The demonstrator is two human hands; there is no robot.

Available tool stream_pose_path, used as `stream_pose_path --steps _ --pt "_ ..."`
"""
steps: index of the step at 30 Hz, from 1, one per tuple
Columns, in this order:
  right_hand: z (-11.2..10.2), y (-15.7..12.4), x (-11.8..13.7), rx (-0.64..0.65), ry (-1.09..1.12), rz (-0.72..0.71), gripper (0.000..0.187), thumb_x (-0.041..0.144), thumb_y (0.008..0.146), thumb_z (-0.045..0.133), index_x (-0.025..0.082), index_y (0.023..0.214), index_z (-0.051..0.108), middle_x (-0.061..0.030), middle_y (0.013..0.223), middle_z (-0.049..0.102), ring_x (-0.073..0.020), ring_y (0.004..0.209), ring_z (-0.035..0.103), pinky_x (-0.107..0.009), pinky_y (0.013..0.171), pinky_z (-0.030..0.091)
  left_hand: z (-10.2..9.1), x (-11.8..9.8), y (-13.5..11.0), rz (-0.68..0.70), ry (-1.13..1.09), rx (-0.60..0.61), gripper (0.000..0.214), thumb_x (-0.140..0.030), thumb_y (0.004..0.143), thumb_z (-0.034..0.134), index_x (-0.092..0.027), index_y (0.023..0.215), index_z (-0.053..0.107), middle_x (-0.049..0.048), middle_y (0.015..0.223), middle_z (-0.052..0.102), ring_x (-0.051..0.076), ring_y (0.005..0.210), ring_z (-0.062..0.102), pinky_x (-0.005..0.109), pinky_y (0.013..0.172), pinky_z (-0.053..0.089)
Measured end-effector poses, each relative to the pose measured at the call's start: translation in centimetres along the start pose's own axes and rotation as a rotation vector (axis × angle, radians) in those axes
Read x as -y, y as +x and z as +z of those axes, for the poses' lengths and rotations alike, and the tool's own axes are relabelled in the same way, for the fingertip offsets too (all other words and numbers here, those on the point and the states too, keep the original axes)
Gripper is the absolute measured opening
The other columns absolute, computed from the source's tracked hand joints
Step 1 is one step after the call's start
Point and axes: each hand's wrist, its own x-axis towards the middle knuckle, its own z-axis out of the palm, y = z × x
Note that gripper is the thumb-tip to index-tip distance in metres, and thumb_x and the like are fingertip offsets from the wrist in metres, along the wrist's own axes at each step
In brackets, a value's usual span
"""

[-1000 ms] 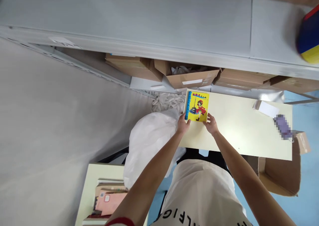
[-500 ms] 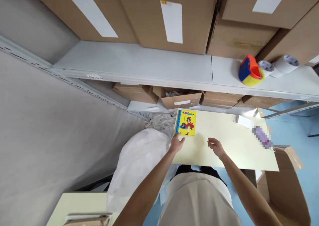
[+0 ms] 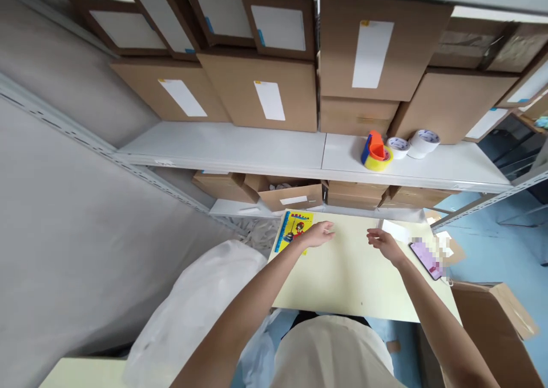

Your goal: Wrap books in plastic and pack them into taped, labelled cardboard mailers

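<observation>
A yellow picture book (image 3: 295,225) with a blue spine strip and a figure in red on its cover lies on the pale yellow table (image 3: 342,285), at its left end. My left hand (image 3: 320,234) is held over the table just right of the book, fingers stretched out and nothing in them; its wrist hides the book's lower right part. To the right, my right hand (image 3: 384,245) hovers with loosely bent fingers apart, holding nothing that I can see. Close behind it lies a small white box (image 3: 394,230), partly covered by the hand.
A phone (image 3: 427,259), partly blurred, lies at the table's right. The shelf (image 3: 265,142) behind bears cartons (image 3: 274,85), a tape dispenser (image 3: 377,151) and white tape rolls (image 3: 423,142). A white plastic bag (image 3: 197,302) bulges at left; an open carton (image 3: 488,319) stands at right.
My left hand has left the book's lower edge and moved right, over the table. My right hand now appears nearer the white box. The view has tilted up and turned right, showing more shelf.
</observation>
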Motion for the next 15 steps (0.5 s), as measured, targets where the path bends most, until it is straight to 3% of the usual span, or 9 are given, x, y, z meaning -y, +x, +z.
stream_pose_path --steps 2,4,8,12,15 --pt "-2.8 1.3 1.8 -0.011 0.008 -0.066 0.052 0.053 0.06 0.077 0.019 0.098 0.07 -0.0092 0.091 0.072 -0.0199 0.074 0.065 -0.036 0.068 0.052 0.3 -3.8 1.9 0.073 0.026 0.002 0.04 -0.03 0.069 0.079 -0.02 0.107 0.07 0.0121 0.116 0.072 0.026 0.099 0.072 0.036 0.081 0.058" --pt "-5.0 2.8 3.9 -0.06 0.037 -0.141 0.055 0.056 0.062 0.076 0.018 0.101 0.069 -0.0058 0.081 0.069 -0.0163 0.065 0.06 -0.032 0.06 0.05 0.7 -7.6 3.7 0.175 0.043 -0.072 0.039 -0.029 0.071 0.078 -0.018 0.108 0.069 0.0116 0.116 0.071 0.024 0.098 0.072 0.036 0.085 0.057" --pt "-7.0 6.0 8.2 -0.254 0.108 -0.3 0.063 0.063 0.073 0.065 0.015 0.113 0.064 0.0013 0.069 0.058 -0.0101 0.053 0.046 -0.026 0.049 0.042 1.5 -14.1 7.0 0.276 0.065 -0.245 0.035 -0.028 0.08 0.071 -0.017 0.113 0.066 0.0116 0.123 0.068 0.023 0.106 0.068 0.038 0.096 0.053" --pt "-7.4 9.6 11.9 -0.333 0.044 -0.397 0.067 0.061 0.071 0.068 0.016 0.119 0.062 -0.0071 0.097 0.066 -0.0144 0.069 0.057 -0.029 0.059 0.05 1.8 -18.1 10.1 0.308 -0.042 -0.416 0.044 -0.031 0.085 0.065 -0.013 0.125 0.059 0.0159 0.137 0.058 0.025 0.118 0.062 0.037 0.099 0.049" --pt "-7.5 12.8 13.8 -0.32 0.02 -0.405 0.072 0.06 0.071 0.07 0.018 0.128 0.059 -0.0136 0.125 0.061 -0.0189 0.082 0.063 -0.031 0.065 0.055 1.6 -19.9 12.6 0.321 -0.176 -0.464 0.054 -0.042 0.085 0.065 -0.013 0.13 0.055 0.0174 0.143 0.052 0.028 0.129 0.053 0.039 0.104 0.044"
